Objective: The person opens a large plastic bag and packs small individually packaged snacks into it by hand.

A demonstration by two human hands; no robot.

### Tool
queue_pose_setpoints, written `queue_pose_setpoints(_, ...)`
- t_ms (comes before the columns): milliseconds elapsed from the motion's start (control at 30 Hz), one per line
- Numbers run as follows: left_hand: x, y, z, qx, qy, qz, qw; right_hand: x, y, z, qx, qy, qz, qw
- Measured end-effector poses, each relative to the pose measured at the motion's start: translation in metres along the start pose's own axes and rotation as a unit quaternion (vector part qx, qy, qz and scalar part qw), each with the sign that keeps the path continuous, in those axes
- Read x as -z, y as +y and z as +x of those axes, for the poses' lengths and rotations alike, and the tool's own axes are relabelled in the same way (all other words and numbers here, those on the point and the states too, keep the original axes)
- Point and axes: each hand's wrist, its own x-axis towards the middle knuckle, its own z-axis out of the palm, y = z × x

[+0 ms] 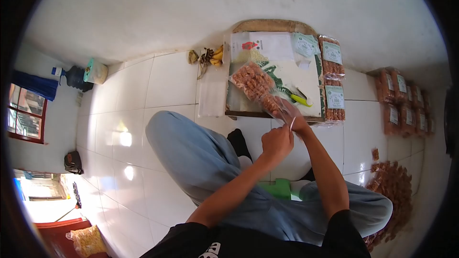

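Note:
A clear plastic bag (pixel 253 81) full of small reddish-brown packets lies slanting across the near left of a low table, its narrowed end toward me. My right hand (pixel 295 119) is closed around that end. My left hand (pixel 277 142) is a fist just below, pinching the bag's gathered tip. A thin white strand (pixel 292 123) shows between the hands; I cannot tell if it is a tie or the bag's edge. Beside the bag on the tabletop lies a yellow-green handled cutter (pixel 300 100). Printed labels (pixel 306 45) are piled at the table's far right corner.
Filled, labelled bags (pixel 333 74) stand along the table's right side, and more bags (pixel 404 100) are stacked by the right wall. Loose packets (pixel 394 191) heap on the floor at right. Bananas (pixel 217 55) lie left of the table. A green stool (pixel 277 188) is under my legs.

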Motion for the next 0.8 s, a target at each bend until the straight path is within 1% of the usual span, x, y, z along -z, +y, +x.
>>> queue_pose_setpoints(33,0.002,0.000,0.000,-0.004,0.004,-0.002,1.000,-0.001,0.001,0.004,0.004,0.001,0.001,1.000)
queue_pose_setpoints(100,0.006,-0.003,0.001,-0.015,0.003,0.003,1.000,-0.007,0.003,0.002,0.056,-0.009,-0.116,0.992)
queue_pose_setpoints(133,0.008,-0.004,0.001,-0.024,0.000,0.006,1.000,-0.010,-0.008,-0.006,0.092,0.007,-0.174,0.980)
queue_pose_setpoints(167,0.010,-0.006,-0.001,-0.024,0.000,0.009,1.000,-0.013,-0.017,-0.010,0.093,0.008,-0.172,0.981)
queue_pose_setpoints(233,0.015,-0.008,-0.001,-0.021,-0.061,0.032,0.997,-0.017,-0.027,-0.012,0.049,0.025,-0.177,0.983)
queue_pose_setpoints(267,0.018,-0.011,0.000,-0.022,-0.063,0.035,0.997,-0.018,-0.023,-0.010,0.049,0.028,-0.174,0.983)
queue_pose_setpoints(333,0.029,-0.020,0.002,-0.055,-0.134,-0.031,0.989,-0.021,-0.010,-0.005,0.158,0.039,-0.219,0.962)
queue_pose_setpoints(367,0.037,-0.031,0.008,-0.057,-0.139,-0.026,0.988,-0.023,-0.003,-0.004,0.155,0.044,-0.215,0.963)
queue_pose_setpoints(433,0.067,-0.054,0.036,-0.080,-0.273,-0.026,0.958,-0.025,0.006,-0.005,0.207,0.090,-0.227,0.947)
queue_pose_setpoints(467,0.083,-0.062,0.052,-0.040,-0.244,0.004,0.969,-0.022,0.003,-0.005,0.204,0.094,-0.226,0.948)
queue_pose_setpoints(500,0.099,-0.069,0.069,-0.001,-0.213,0.034,0.976,-0.018,-0.006,-0.004,0.178,0.048,-0.173,0.967)
queue_pose_setpoints(533,0.108,-0.083,0.086,-0.052,-0.165,0.130,0.976,-0.017,-0.014,-0.004,0.152,0.001,-0.120,0.981)
queue_pose_setpoints(567,0.111,-0.099,0.099,-0.102,-0.112,0.224,0.963,-0.019,-0.022,-0.004,0.152,0.005,-0.119,0.981)
queue_pose_setpoints(600,0.112,-0.110,0.109,-0.106,-0.111,0.226,0.962,-0.021,-0.031,-0.001,0.116,-0.020,0.049,0.992)
queue_pose_setpoints(667,0.110,-0.128,0.122,-0.163,-0.164,0.242,0.942,-0.021,-0.029,0.001,0.079,-0.046,0.215,0.972)
queue_pose_setpoints(700,0.106,-0.132,0.125,-0.165,-0.163,0.244,0.942,-0.019,-0.025,0.001,0.145,-0.019,0.039,0.989)
queue_pose_setpoints(733,0.101,-0.136,0.126,-0.168,-0.164,0.256,0.938,-0.018,-0.019,0.002,0.203,0.010,-0.138,0.969)
queue_pose_setpoints(767,0.095,-0.140,0.128,-0.171,-0.166,0.266,0.934,-0.015,-0.013,0.003,0.202,0.013,-0.139,0.969)
queue_pose_setpoints(800,0.092,-0.142,0.128,-0.174,-0.168,0.267,0.933,-0.011,-0.022,0.001,0.183,-0.010,-0.126,0.975)
